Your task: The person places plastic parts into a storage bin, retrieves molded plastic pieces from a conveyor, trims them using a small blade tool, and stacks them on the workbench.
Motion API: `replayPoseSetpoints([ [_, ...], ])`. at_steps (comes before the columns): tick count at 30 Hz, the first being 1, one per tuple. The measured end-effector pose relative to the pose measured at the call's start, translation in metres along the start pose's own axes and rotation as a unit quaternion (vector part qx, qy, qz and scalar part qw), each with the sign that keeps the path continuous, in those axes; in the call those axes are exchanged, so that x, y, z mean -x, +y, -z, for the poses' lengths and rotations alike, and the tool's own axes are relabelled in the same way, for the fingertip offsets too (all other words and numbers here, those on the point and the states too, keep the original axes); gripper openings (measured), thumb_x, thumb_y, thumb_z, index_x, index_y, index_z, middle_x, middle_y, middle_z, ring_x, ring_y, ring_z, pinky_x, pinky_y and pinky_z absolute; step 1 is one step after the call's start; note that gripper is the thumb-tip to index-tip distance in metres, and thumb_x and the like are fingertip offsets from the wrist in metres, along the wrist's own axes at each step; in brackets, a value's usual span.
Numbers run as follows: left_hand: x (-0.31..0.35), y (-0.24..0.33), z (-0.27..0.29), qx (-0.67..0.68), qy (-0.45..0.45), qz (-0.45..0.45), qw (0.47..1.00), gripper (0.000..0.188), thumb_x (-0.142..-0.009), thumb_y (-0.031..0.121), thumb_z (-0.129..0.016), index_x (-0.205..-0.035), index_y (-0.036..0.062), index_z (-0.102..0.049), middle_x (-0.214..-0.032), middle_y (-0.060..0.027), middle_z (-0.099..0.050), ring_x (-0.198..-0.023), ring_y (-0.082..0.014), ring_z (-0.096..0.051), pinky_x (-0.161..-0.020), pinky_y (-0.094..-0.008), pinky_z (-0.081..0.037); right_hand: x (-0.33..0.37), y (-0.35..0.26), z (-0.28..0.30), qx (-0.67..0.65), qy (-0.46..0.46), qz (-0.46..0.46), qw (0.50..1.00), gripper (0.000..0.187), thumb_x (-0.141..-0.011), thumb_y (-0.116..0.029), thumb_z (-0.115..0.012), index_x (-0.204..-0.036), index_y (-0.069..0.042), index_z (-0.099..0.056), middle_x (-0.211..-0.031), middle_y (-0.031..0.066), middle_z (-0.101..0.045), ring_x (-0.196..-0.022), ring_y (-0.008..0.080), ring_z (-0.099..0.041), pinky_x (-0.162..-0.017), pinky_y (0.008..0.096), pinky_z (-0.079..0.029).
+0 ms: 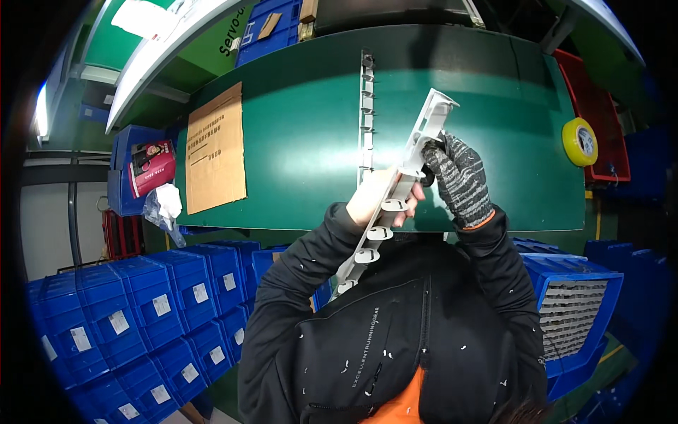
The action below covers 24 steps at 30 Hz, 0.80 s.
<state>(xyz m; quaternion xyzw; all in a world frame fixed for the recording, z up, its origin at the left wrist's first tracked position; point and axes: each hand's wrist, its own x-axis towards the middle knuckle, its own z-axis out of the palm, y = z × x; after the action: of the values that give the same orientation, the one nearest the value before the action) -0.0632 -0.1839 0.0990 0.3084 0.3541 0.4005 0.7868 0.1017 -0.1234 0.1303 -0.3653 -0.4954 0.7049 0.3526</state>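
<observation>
Head view: nearest me, short of the green surface (304,141), stacked blue crates (148,307) stand below its left part, and a slat-filled blue crate (575,318) sits below its right end. A long pale strip (402,187) with white clips along it is held aslant, its lower end short of the surface's near edge, its upper end over the surface. The bare left hand (364,194) has its grip closed around the strip by that near edge; the right hand (462,177), in a grey knitted glove, has its grip pinched on it higher up, over the surface, beside a small dark piece (426,175) I can't make out. A cardboard sheet (215,152) lies on the surface's left part, a yellow tape roll (580,141) at its right edge; a second strip (366,113) runs toward the far edge, beyond which is a blue bin (268,32)
</observation>
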Motion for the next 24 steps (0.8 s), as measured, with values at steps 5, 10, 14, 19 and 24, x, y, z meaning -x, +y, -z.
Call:
replayPoseSetpoints([
  [5, 0.004, 0.006, 0.004, 0.032, 0.046, -0.011, 0.998, 0.051, -0.086, 0.045, -0.041, -0.092, -0.0047, -0.049, -0.067, -0.0082, -0.052, -0.039, -0.0137, -0.049, -0.036, -0.0203, -0.039, 0.018, 0.016, 0.005, 0.406, 0.119, 0.229, 0.877, 0.016, -0.078, -0.017, -0.057, -0.084, -0.002, -0.060, -0.078, 0.0146, -0.059, -0.070, 0.0301, -0.058, -0.063, 0.0360, -0.046],
  [10, 0.003, 0.013, 0.010, 0.020, 0.060, -0.056, 0.996, 0.048, -0.086, 0.042, -0.043, -0.100, -0.0036, -0.047, -0.082, -0.0083, -0.050, -0.043, -0.0142, -0.050, -0.039, -0.0228, -0.042, 0.029, 0.022, -0.016, 0.425, 0.071, 0.207, 0.878, 0.014, -0.073, -0.018, -0.061, -0.071, -0.004, -0.060, -0.065, 0.0109, -0.056, -0.056, 0.0276, -0.055, -0.051, 0.0355, -0.043],
  [14, 0.006, 0.011, 0.006, -0.005, 0.103, -0.032, 0.994, 0.047, -0.086, 0.041, -0.042, -0.101, -0.0035, -0.047, -0.084, -0.0078, -0.049, -0.045, -0.0139, -0.051, -0.040, -0.0230, -0.042, 0.030, 0.028, -0.015, 0.410, 0.061, 0.200, 0.888, 0.015, -0.074, -0.019, -0.061, -0.070, -0.004, -0.060, -0.065, 0.0110, -0.056, -0.056, 0.0273, -0.055, -0.051, 0.0353, -0.042],
  [19, 0.006, 0.005, 0.013, 0.012, 0.083, -0.037, 0.996, 0.049, -0.086, 0.043, -0.043, -0.102, -0.0035, -0.046, -0.084, -0.0081, -0.049, -0.046, -0.0140, -0.051, -0.039, -0.0226, -0.041, 0.026, 0.030, -0.008, 0.390, 0.098, 0.171, 0.899, 0.016, -0.075, -0.018, -0.060, -0.069, -0.004, -0.059, -0.064, 0.0113, -0.056, -0.057, 0.0278, -0.055, -0.052, 0.0351, -0.043],
  [24, 0.005, 0.006, 0.016, 0.039, 0.063, -0.021, 0.997, 0.052, -0.085, 0.045, -0.044, -0.103, -0.0036, -0.044, -0.079, -0.0075, -0.047, -0.046, -0.0142, -0.051, -0.039, -0.0221, -0.041, 0.027, 0.020, 0.004, 0.365, 0.136, 0.157, 0.908, 0.012, -0.077, -0.014, -0.059, -0.071, -0.004, -0.059, -0.063, 0.0099, -0.056, -0.056, 0.0244, -0.055, -0.053, 0.0325, -0.042],
])
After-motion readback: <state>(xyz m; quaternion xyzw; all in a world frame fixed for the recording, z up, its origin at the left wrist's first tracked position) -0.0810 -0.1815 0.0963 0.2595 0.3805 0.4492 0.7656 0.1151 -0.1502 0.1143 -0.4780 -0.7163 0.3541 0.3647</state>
